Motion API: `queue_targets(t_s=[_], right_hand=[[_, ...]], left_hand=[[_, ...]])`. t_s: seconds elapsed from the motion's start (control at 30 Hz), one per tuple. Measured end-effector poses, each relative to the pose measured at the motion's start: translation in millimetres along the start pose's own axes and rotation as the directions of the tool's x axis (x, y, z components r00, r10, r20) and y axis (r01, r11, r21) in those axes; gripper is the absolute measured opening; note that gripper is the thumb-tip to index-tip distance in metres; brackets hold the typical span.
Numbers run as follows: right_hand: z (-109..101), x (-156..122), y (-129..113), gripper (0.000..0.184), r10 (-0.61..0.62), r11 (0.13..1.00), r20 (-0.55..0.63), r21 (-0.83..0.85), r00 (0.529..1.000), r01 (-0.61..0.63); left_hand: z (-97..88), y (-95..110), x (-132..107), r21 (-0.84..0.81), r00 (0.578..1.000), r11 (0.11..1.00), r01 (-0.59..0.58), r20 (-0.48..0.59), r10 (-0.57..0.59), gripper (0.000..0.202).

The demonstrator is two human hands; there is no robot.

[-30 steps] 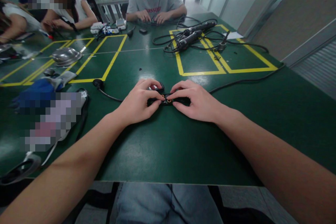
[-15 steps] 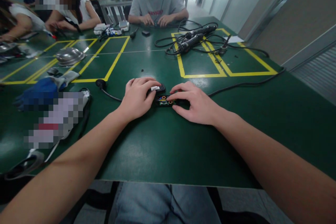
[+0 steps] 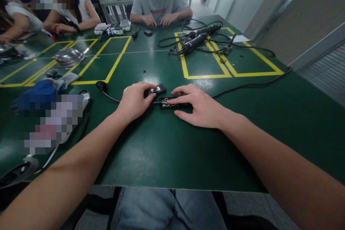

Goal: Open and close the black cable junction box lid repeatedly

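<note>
My left hand (image 3: 135, 101) pinches the near-left end of a black plastic cover (image 3: 161, 88) with a white label, between thumb and index finger. Just below it on the green table lies an open, narrow black housing (image 3: 162, 106), its circuit board, copper rings and coloured wires exposed. My right hand (image 3: 201, 106) is over the right end of this housing with fingers spread, and the index fingertip reaches onto the wires. A thin cord leaves the housing to the left, passing under my left hand towards a round black plug (image 3: 101, 86).
A blue glove (image 3: 40, 95) and a pale pouch-like item (image 3: 64, 115) lie at left, near a metal bowl (image 3: 69, 57). Black handheld tools (image 3: 195, 43) with coiled cables lie at far right. A cable (image 3: 242, 85) runs off to the right. Another person (image 3: 161, 3) sits opposite.
My left hand has shifted slightly left and away from the housing, uncovering more of the black cover and the cord. My right index finger has moved slightly left over the board.
</note>
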State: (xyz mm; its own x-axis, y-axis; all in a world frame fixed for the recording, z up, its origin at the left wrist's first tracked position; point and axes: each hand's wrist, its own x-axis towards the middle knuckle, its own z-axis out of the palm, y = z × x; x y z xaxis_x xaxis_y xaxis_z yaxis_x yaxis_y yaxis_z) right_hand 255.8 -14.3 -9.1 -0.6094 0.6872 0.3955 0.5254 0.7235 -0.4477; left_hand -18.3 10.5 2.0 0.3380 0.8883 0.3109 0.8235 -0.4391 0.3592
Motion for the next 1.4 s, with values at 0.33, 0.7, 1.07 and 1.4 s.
queue_targets(t_s=[0.33, 0.7, 1.07, 1.4], right_hand=[[2.0, 2.6, -4.0, 0.027, 0.001, 0.999, -0.021, 0.047, 1.0, 0.0], [-4.1, 3.4, 11.9, 0.017, 0.225, 0.951, -0.061, 0.233, 0.972, -0.205], [-1.0, 5.7, 14.8, 0.029, 0.233, 0.94, -0.049, 0.266, 0.971, -0.212], [-1.6, 6.3, 12.5, 0.027, 0.233, 0.964, -0.051, 0.141, 0.971, -0.224]], left_hand=[[-6.7, 20.1, -5.2, -0.054, 0.992, 0.995, -0.087, -0.096, 0.081, 0.037], [-10.6, 27.1, -11.5, -0.13, 0.944, 0.937, -0.324, 0.017, 0.328, 0.035], [-10.4, 27.4, -11.6, -0.168, 0.921, 0.92, -0.353, 0.111, 0.373, 0.032], [-8.8, 24.9, -9.5, -0.213, 0.943, 0.942, -0.26, 0.152, 0.295, 0.031]])
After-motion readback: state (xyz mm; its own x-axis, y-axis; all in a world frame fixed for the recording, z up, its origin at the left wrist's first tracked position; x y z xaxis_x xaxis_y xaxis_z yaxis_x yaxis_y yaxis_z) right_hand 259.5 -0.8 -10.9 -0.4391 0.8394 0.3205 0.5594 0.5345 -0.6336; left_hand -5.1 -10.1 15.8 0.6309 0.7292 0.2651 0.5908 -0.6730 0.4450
